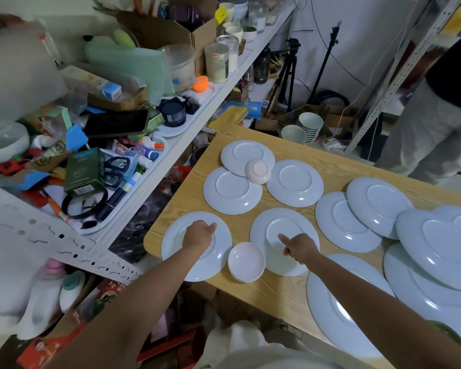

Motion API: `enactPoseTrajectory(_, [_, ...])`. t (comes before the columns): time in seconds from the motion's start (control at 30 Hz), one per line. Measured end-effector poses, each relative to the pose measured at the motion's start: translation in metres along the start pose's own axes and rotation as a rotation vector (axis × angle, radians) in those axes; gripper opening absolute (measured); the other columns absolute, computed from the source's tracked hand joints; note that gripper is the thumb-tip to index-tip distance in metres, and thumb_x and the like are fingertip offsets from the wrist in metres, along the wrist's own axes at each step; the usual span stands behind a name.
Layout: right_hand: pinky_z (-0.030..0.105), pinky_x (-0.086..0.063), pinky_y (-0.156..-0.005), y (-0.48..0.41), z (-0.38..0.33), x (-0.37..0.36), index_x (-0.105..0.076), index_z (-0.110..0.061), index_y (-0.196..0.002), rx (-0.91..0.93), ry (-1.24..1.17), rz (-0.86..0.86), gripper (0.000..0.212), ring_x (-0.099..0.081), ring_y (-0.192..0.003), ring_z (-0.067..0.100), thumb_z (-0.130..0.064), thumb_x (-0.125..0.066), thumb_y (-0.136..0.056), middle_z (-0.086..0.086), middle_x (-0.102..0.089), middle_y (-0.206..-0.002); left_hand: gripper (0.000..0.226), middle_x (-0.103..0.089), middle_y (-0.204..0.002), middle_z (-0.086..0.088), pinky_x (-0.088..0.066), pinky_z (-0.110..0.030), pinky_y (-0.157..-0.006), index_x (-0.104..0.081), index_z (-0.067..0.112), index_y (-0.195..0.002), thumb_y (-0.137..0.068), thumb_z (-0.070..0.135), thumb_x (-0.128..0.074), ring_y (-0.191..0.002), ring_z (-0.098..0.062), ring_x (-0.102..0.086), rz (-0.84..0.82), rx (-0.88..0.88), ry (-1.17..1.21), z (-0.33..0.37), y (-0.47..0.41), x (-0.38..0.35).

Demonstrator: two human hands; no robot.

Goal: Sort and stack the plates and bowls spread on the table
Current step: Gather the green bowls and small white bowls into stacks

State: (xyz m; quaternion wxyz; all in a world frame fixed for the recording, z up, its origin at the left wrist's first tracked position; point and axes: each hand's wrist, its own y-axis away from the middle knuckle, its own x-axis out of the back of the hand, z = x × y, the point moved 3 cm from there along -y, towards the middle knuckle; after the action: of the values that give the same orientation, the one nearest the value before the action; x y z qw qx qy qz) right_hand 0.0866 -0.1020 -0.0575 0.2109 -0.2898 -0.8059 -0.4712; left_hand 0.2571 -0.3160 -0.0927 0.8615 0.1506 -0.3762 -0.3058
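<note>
Light wooden table (277, 288) fills the lower right of the view, and a crowded white shelf (155, 179) with boxes, glue tubes and scissors runs beside it from 9 to 11 o'clock. Pale blue plates lie spread over the table.

At about 7 o'clock on the table, the left hand (198, 234) rests on the middle of the near-left plate (220, 262). Its fingers are curled into the palm and only one digit is stretched out toward 3 o'clock; it grips nothing. The right hand (300, 247) is over the near-right plate (277, 225). Its fingers are folded too, except one which points toward 10 o'clock; whether the tip touches the plate cannot be told. Between these two plates, just beside both, stands an upright pink bowl (246, 261).

At 12 o'clock from the hands, three far plates (232, 195) lie close together, and an upturned pink bowl (258, 171) sits where they meet. Toward 3 o'clock, two overlapping plates (341, 227) lie side by side, and large plates (437, 246) are piled partly over each other at the right edge. One more large plate (328, 304) lies under the right forearm at 5 o'clock.

Beyond the far edge, at 1 o'clock, a stack of green bowls (310, 126) stands with a single green bowl (293, 134) just beside it. At 2 o'clock stands a person in grey trousers (431, 134).
</note>
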Motion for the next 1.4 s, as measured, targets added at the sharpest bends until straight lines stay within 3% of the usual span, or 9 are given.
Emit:
enactPoseTrajectory(0.1, [0.021, -0.035, -0.051, -0.013, 0.003, 0.016, -0.058, -0.015, -0.051, 0.001, 0.008, 0.049, 0.053, -0.046, -0.052, 0.012, -0.042, -0.048, -0.095, -0.003, -0.055, -0.057, 0.029, -0.062, -0.085, -0.012, -0.054, -0.044, -0.077, -0.052, 0.010, -0.079, -0.092, 0.035, -0.057, -0.076, -0.025, -0.058, 0.000, -0.047, -0.034, 0.019, -0.004, -0.007])
enactPoseTrajectory(0.2, [0.022, -0.035, -0.053, -0.026, 0.004, 0.032, -0.058, -0.017, -0.055, 0.040, 0.093, 0.099, 0.048, -0.049, -0.059, 0.012, -0.042, -0.047, -0.095, 0.000, -0.058, -0.069, 0.030, -0.061, -0.107, -0.008, -0.048, -0.035, -0.075, -0.056, 0.008, -0.109, -0.092, 0.032, -0.058, -0.097, -0.027, -0.061, -0.011, -0.110, -0.147, 0.046, -0.009, -0.017])
enactPoseTrajectory(0.4, [0.032, -0.044, -0.077, -0.047, 0.006, 0.057, -0.061, -0.013, -0.104, 0.009, 0.298, 0.177, 0.043, -0.059, -0.095, 0.025, -0.050, -0.039, -0.095, 0.005, -0.061, -0.101, 0.054, -0.048, -0.130, -0.014, -0.048, -0.040, -0.093, -0.042, 0.010, -0.135, -0.091, 0.034, -0.060, -0.120, -0.030, -0.049, 0.048, -0.242, -0.431, 0.103, -0.025, -0.041])
enactPoseTrajectory(0.7, [0.034, -0.046, -0.082, -0.095, -0.003, 0.106, -0.053, -0.012, -0.112, 0.123, 0.417, 0.252, 0.037, -0.057, -0.109, 0.025, -0.043, -0.036, -0.098, 0.006, -0.062, -0.113, 0.062, -0.043, -0.137, -0.020, -0.040, -0.042, -0.101, -0.041, 0.000, -0.135, -0.090, 0.039, -0.060, -0.127, -0.034, -0.043, 0.007, -0.121, -0.299, 0.164, -0.074, -0.070])
enactPoseTrajectory(0.93, [0.037, -0.043, -0.087, -0.129, -0.013, 0.122, -0.050, -0.010, -0.120, 0.182, 0.449, 0.280, 0.038, -0.050, -0.115, 0.026, -0.038, -0.037, -0.099, 0.008, -0.056, -0.121, 0.069, -0.046, -0.135, -0.021, -0.046, -0.044, -0.097, -0.039, 0.000, -0.133, -0.084, 0.040, -0.067, -0.120, -0.036, -0.050, -0.013, 0.091, -0.097, 0.177, -0.113, -0.086])
enactPoseTrajectory(1.07, [0.039, -0.036, -0.100, -0.144, -0.024, 0.127, -0.041, -0.011, -0.134, 0.249, 0.599, 0.326, 0.045, -0.041, -0.127, 0.027, -0.039, -0.037, -0.099, 0.009, -0.044, -0.137, 0.083, -0.038, -0.140, -0.021, -0.045, -0.045, -0.100, -0.027, 0.001, -0.138, -0.079, 0.037, -0.074, -0.124, -0.036, -0.047, 0.040, 0.173, -0.029, 0.180, -0.121, -0.096])
enactPoseTrajectory(1.23, [0.044, -0.015, -0.117, -0.160, -0.040, 0.139, -0.019, -0.013, -0.149, 0.293, 0.685, 0.384, 0.062, -0.017, -0.143, 0.028, -0.047, -0.032, -0.098, 0.009, -0.020, -0.155, 0.081, -0.044, -0.137, -0.019, -0.046, -0.042, -0.095, -0.031, 0.000, -0.133, -0.075, 0.029, -0.079, -0.121, -0.034, -0.051, 0.087, 0.289, 0.094, 0.176, -0.124, -0.104])
enactPoseTrajectory(1.4, [0.045, -0.003, -0.119, -0.170, -0.055, 0.151, -0.012, -0.014, -0.151, 0.264, 0.695, 0.384, 0.064, -0.004, -0.147, 0.025, -0.050, -0.025, -0.099, 0.007, -0.006, -0.160, 0.079, -0.047, -0.136, -0.016, -0.046, -0.041, -0.091, -0.036, 0.000, -0.134, -0.075, 0.031, -0.079, -0.120, -0.032, -0.052, 0.078, 0.380, 0.179, 0.171, -0.127, -0.104])
